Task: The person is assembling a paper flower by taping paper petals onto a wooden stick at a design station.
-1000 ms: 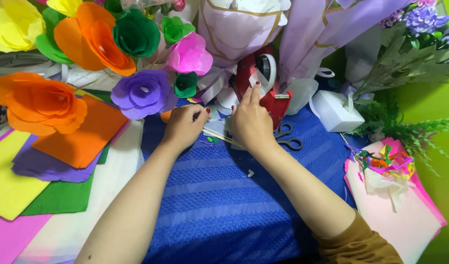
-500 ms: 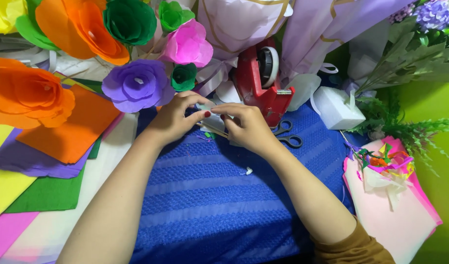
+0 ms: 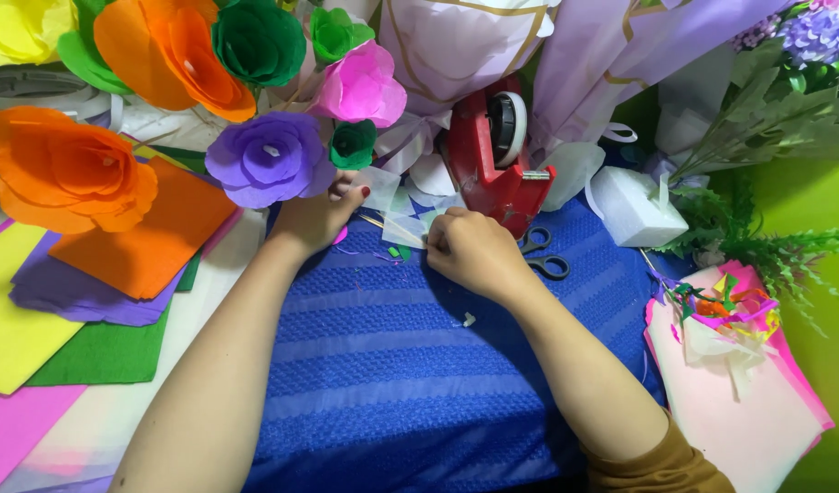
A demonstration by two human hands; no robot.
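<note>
White translucent paper piece (image 3: pixel 406 224) lies on the blue woven cloth (image 3: pixel 419 383), pinched by the left hand (image 3: pixel 314 215) and curled right hand (image 3: pixel 470 251); 6 paper flowers (image 3: pixel 269 155) stand finished; paper unshaped.

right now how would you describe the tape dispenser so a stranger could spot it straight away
Start at the blue cloth covering the middle of the table and follow it to its far edge. Just beyond the right hand, beside the scissors, stands the tape dispenser. It is the only hard red thing there, carrying a white roll, among soft paper flowers.
</note>
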